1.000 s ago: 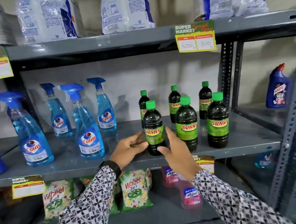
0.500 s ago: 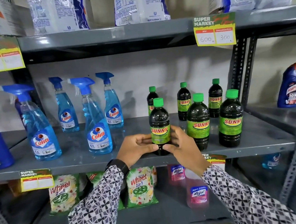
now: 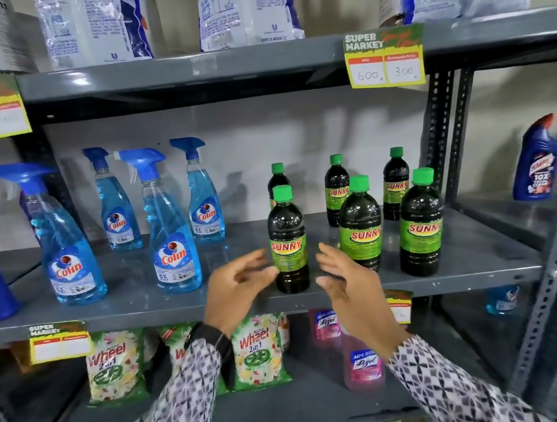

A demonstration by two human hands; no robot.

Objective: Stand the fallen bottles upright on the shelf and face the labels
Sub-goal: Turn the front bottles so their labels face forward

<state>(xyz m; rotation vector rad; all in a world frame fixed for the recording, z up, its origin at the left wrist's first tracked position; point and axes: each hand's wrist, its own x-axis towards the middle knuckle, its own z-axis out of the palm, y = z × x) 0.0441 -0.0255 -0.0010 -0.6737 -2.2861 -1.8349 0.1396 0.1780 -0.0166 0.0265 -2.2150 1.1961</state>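
On the grey shelf (image 3: 143,305) mid-frame, your left hand (image 3: 235,289) and right hand (image 3: 352,282) hover open, flanking the upright Sunny bottle (image 3: 287,240).

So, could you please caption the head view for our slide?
Both open hands, left hand and right hand, flank an upright Sunny bottle on the grey shelf.

On my feed both arms wear long sleeves in the same print: a small, repeating black-and-white geometric pattern of petal or diamond shapes, reaching to the wrists. The left sleeve (image 3: 183,407) ends at a black band (image 3: 214,336) around the wrist, possibly a watch strap; I cannot tell. The right sleeve (image 3: 458,394) ends plainly, with both hands bare.
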